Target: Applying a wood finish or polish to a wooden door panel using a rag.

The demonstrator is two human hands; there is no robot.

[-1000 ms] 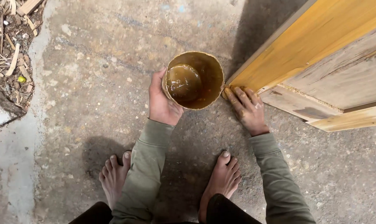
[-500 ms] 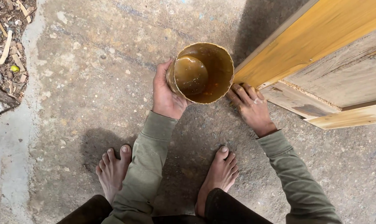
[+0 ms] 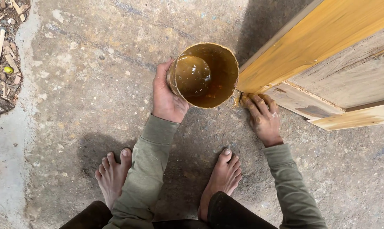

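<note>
The person is squatting barefoot, both feet planted flat on the concrete floor (image 3: 86, 97), the left foot (image 3: 112, 174) and right foot (image 3: 224, 178) set apart with the olive sleeves reaching forward over them. Just beyond the feet, the left hand (image 3: 166, 95) is gripping a stained round can (image 3: 204, 74) by its wall, fingers wrapped round the far side and thumb on the near side, and is tipping it so the open mouth is facing up toward the person. Inside, a brownish amber liquid is pooling against the lower wall and the bottom, with a shiny patch glinting on it; the inner sides are coated in the same colour. The can is being held off the floor, close beside the lower corner of the wooden panel (image 3: 327, 38).

The right hand (image 3: 263, 116) is lying flat and spread, smeared with the amber stuff, fingertips pressing at the bottom corner of that panel where it is meeting the floor. The hands are apart, the can between them. The panel is standing on edge and running away to the upper right, its top edge glossy yellow, its face rougher and paler.

Farther left the floor is lying open and bare, and at the far left edge a patch of wood scraps and debris (image 3: 3, 42) is bordering it
</note>
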